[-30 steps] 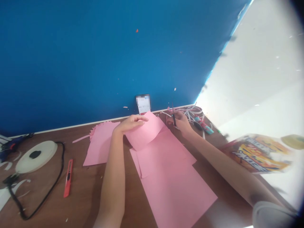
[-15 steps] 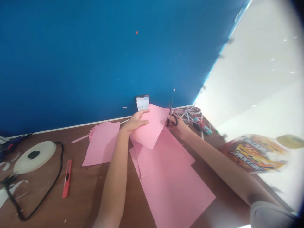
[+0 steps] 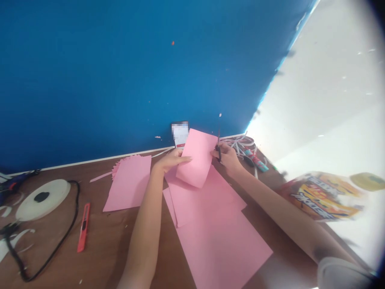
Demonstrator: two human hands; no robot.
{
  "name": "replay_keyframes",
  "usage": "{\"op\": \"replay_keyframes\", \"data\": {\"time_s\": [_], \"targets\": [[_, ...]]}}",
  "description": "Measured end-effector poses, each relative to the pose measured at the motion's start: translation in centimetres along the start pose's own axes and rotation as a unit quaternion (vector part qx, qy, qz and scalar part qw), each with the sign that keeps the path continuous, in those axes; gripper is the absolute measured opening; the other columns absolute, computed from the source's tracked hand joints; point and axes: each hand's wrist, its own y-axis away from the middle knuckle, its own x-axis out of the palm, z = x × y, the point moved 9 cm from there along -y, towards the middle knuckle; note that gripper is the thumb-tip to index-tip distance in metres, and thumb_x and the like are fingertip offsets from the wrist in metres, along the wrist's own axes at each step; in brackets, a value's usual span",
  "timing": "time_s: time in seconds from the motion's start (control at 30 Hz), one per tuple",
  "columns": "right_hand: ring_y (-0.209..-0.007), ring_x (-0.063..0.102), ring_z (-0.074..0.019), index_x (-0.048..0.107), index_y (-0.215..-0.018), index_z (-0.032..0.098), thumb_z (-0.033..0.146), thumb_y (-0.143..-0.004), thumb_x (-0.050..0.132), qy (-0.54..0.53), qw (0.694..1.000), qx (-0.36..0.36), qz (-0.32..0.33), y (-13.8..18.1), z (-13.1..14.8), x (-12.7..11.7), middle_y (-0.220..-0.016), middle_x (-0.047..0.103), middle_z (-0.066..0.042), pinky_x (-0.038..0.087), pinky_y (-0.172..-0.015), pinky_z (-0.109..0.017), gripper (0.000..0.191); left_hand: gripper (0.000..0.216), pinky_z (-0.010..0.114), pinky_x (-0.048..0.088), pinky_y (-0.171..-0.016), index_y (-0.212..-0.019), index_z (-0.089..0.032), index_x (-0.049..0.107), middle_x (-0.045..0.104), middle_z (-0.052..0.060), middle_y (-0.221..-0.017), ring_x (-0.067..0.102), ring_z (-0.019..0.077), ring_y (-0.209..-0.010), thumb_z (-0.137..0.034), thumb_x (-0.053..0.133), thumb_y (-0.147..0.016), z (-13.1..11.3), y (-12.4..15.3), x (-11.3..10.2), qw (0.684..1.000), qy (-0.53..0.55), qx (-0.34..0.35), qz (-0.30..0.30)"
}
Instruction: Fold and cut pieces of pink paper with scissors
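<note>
A sheet of pink paper (image 3: 197,158) is pinched by its left side in my left hand (image 3: 173,161), raised and tilted above the table. My right hand (image 3: 229,158) grips black-handled scissors (image 3: 219,150) at the sheet's upper right corner, blades pointing up. The fingertips of that hand also seem to touch the paper's right edge. Beneath, more pink sheets (image 3: 222,241) lie overlapping on the brown table. Left of my left forearm rests another pink sheet (image 3: 129,184), with a fringed pink piece (image 3: 120,164) partly under it.
A red box cutter (image 3: 84,228) lies on the left, near a white roll (image 3: 43,200) and a black cable (image 3: 67,220). Tangled white strips (image 3: 237,142) sit at the back right. A phone-like device (image 3: 180,134) leans on the blue wall. A yellow-capped bottle (image 3: 327,194) is far right.
The raised sheet has shifted slightly right and turned more upright. My left fingers have moved lower along its edge. The scissors have turned in my right hand and look narrower.
</note>
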Motion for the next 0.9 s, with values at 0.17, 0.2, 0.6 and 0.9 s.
{"op": "replay_keyframes", "data": {"time_s": [0.17,0.2,0.6,0.9], "targets": [[-0.056,0.052,-0.0099,0.059,-0.089,0.023,0.037,-0.066,0.072,0.026,0.999,-0.034,-0.016,0.1,1.3,-0.1,-0.074,0.062,0.001,0.040,-0.048,-0.023,0.030,0.060,0.045,0.044,-0.100,-0.122,-0.021,0.062,0.065,0.012,-0.123,0.056,0.0308,-0.119,-0.041,0.077,-0.067,0.8,-0.4,0.7,0.999,0.037,-0.009,0.000],[-0.056,0.052,-0.0102,0.059,-0.091,0.024,0.039,-0.067,0.071,0.034,0.999,-0.033,-0.017,0.2,1.5,0.0,-0.075,0.062,0.001,0.039,-0.047,-0.023,0.031,0.062,0.045,0.043,-0.102,-0.124,-0.021,0.061,0.064,0.012,-0.124,0.055,0.0305,-0.120,-0.041,0.078,-0.067,1.0,-0.5,0.7,0.999,0.042,-0.011,-0.007],[-0.054,0.045,-0.0089,0.060,-0.089,0.021,0.037,-0.065,0.074,0.062,0.995,0.005,0.082,0.6,-2.7,1.8,-0.064,0.053,0.005,0.035,-0.052,-0.023,0.033,0.054,0.041,0.043,-0.105,-0.124,-0.020,0.056,0.058,0.013,-0.133,0.054,0.0249,-0.123,-0.042,0.070,-0.078,1.6,-0.7,-5.2,0.924,0.240,0.107,-0.279],[-0.058,0.045,-0.0099,0.062,-0.094,0.019,0.033,-0.067,0.070,0.131,0.984,-0.025,0.116,1.4,-5.2,2.4,-0.066,0.053,0.004,0.035,-0.053,-0.022,0.032,0.052,0.040,0.045,-0.104,-0.124,-0.019,0.053,0.065,0.012,-0.121,0.058,0.0235,-0.119,-0.043,0.068,-0.080,1.6,0.5,-6.8,0.897,0.268,0.099,-0.338]]}}
